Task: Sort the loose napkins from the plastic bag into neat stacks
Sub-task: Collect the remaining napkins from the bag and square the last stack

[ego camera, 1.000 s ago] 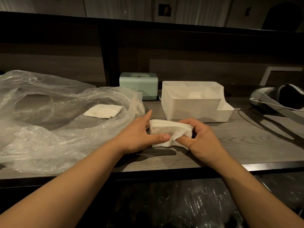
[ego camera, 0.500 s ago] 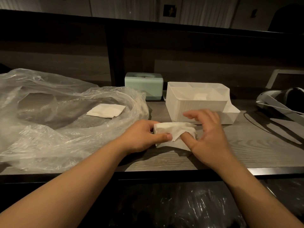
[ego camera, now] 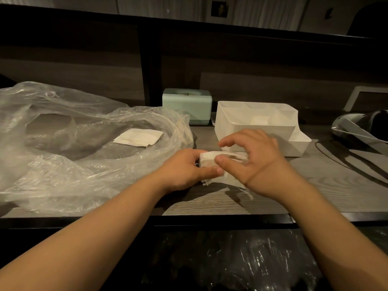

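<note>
Gripping the napkin stack (ego camera: 218, 164) near the bench's (ego camera: 315, 185) front edge, our left hand (ego camera: 184, 169) clamps its side; our right hand (ego camera: 255, 158) hovers over it, fingers loosely curled. We judge we're squaring it. Next: fetch the napkins (ego camera: 138, 137) inside the plastic bag (ego camera: 63, 164).

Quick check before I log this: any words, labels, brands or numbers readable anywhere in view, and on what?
None can be read.
Mint-green tissue box: no print visible.
White organizer: plain, no label.
Plastic bag: clear, no print visible.
Napkin stack held by the left hand: blank.
Small framed picture on the far wall: too small and dark to read.
</note>
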`<state>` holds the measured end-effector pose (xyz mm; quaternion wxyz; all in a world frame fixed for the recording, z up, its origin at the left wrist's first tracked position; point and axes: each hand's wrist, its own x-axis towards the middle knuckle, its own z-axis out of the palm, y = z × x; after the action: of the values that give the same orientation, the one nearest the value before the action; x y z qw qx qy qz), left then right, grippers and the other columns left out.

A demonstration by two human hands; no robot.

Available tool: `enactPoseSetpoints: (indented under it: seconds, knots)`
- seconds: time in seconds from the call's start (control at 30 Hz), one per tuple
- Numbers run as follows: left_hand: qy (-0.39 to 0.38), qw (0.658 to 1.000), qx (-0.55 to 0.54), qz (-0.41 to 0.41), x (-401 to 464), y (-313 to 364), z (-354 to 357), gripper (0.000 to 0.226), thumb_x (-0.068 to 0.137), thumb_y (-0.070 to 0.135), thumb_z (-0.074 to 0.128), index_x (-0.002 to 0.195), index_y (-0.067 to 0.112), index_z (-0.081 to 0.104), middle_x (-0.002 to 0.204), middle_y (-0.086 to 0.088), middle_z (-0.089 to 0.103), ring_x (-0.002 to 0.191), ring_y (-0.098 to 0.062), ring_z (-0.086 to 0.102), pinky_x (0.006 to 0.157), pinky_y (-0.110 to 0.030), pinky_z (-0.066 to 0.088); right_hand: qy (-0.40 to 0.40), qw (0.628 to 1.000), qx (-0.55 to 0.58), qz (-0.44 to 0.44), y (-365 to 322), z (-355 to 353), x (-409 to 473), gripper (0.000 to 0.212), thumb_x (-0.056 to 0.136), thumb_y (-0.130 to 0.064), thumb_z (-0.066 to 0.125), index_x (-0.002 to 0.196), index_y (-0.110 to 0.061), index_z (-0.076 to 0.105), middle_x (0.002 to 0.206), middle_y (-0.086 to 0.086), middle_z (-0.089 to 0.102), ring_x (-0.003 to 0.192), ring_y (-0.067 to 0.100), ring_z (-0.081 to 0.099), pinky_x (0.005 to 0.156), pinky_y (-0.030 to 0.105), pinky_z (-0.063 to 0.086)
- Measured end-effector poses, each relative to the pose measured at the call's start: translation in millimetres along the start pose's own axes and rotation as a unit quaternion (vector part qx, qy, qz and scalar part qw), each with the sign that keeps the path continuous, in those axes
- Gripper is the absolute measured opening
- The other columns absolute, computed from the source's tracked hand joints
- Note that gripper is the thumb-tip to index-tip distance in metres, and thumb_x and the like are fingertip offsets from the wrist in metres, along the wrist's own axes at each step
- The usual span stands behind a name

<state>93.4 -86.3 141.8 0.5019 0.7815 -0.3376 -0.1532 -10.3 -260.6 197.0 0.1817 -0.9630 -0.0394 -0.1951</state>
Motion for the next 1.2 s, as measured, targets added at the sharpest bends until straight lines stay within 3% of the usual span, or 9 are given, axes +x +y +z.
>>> enactPoseSetpoints:
  seconds: [0.13,0.3,0.4,0.57,0.73,0.87,1.03,1.13,1.2]
  knots:
    - [0.009,1.0,-0.008,0.0,-1.2,1.1,0.7,0.022,0.083,0.043,0.083,0.101,0.033,0.075,0.091,0.002,0.077,0.087,-0.023,0.071,0.086,-0.04,0.055,-0.034,0.988,-0.153,-0.011,-1.8,-1.7,9.6,0.01,0.097,-0.044,0.056,0.106,-0.049,0.057,0.109,-0.023,0.043,0.12,0.009,0.036,0.095,0.036,0.02]
    - [0.004,1.0,0.007,-0.007,-2.2,-0.2,-0.8,0.019,0.085,0.046,0.08,0.1,0.037,0.073,0.08,0.018,0.073,0.075,0.001,0.065,0.076,-0.024,0.048,-0.035,0.992,-0.117,0.019,8.0,-1.8,5.9,0.012,0.089,-0.054,0.059,0.098,-0.048,0.054,0.101,-0.023,0.045,0.109,0.007,0.041,0.095,0.035,0.024]
    - [0.008,1.0,0.02,-0.003,-2.9,1.4,-1.5,0.02,0.085,0.049,0.079,0.101,0.039,0.073,0.089,0.017,0.075,0.085,0.0,0.068,0.085,-0.03,0.052,-0.042,0.998,-0.018,0.04,11.1,-5.2,1.7,0.033,0.08,-0.066,0.057,0.109,-0.05,0.055,0.111,-0.022,0.049,0.112,0.007,0.043,0.1,0.037,0.03]
    - [-0.002,0.999,0.036,0.019,-4.6,3.0,-1.3,0.023,0.086,0.043,0.08,0.104,0.031,0.075,0.1,0.0,0.076,0.097,-0.021,0.071,0.096,-0.052,0.054,-0.079,0.99,-0.116,0.022,12.2,-3.0,6.3,0.054,0.089,-0.065,0.056,0.139,-0.05,0.045,0.139,-0.02,0.047,0.133,0.01,0.036,0.109,0.041,0.024]
    - [-0.018,0.997,0.052,0.05,-8.3,7.6,-0.4,0.014,0.088,0.039,0.08,0.099,0.044,0.071,0.098,0.004,0.074,0.093,-0.019,0.07,0.092,-0.051,0.055,-0.071,0.993,-0.09,0.004,11.6,4.5,12.9,0.018,0.091,-0.056,0.06,0.107,-0.049,0.055,0.115,-0.023,0.059,0.117,0.009,0.049,0.105,0.043,0.033]
    - [-0.006,0.998,0.04,0.057,-7.4,6.4,-0.3,0.011,0.09,0.034,0.079,0.099,0.032,0.074,0.097,-0.008,0.073,0.091,-0.029,0.069,0.088,-0.055,0.054,-0.071,0.997,-0.028,0.0,19.2,8.3,9.1,0.034,0.081,-0.065,0.058,0.111,-0.049,0.054,0.114,-0.024,0.056,0.112,0.004,0.049,0.103,0.04,0.036]
    - [-0.018,0.998,0.05,0.027,-5.4,5.9,-3.1,0.065,0.073,0.051,0.088,0.131,0.039,0.062,0.118,0.015,0.069,0.105,-0.004,0.067,0.097,-0.035,0.057,-0.111,0.988,0.099,0.036,22.5,9.0,-0.1,0.014,0.088,-0.048,0.071,0.099,-0.047,0.063,0.1,-0.023,0.063,0.093,0.0,0.057,0.079,0.024,0.048]
    - [-0.031,0.998,0.057,0.025,-5.7,9.1,-2.1,0.028,0.081,0.042,0.085,0.104,0.03,0.073,0.095,0.005,0.074,0.082,-0.011,0.069,0.079,-0.028,0.054,-0.049,0.988,0.139,0.034,26.4,17.2,-6.2,0.027,0.087,-0.044,0.073,0.112,-0.045,0.063,0.108,-0.02,0.063,0.1,0.001,0.058,0.08,0.017,0.046]
    - [-0.026,0.999,0.029,0.018,-5.4,8.3,-1.8,0.013,0.086,0.035,0.082,0.093,0.027,0.074,0.079,0.002,0.072,0.071,-0.013,0.065,0.07,-0.03,0.051,-0.012,0.979,0.188,0.083,30.2,20.3,-14.4,0.054,0.086,-0.047,0.072,0.134,-0.045,0.049,0.125,-0.017,0.056,0.112,0.0,0.053,0.086,0.012,0.043]
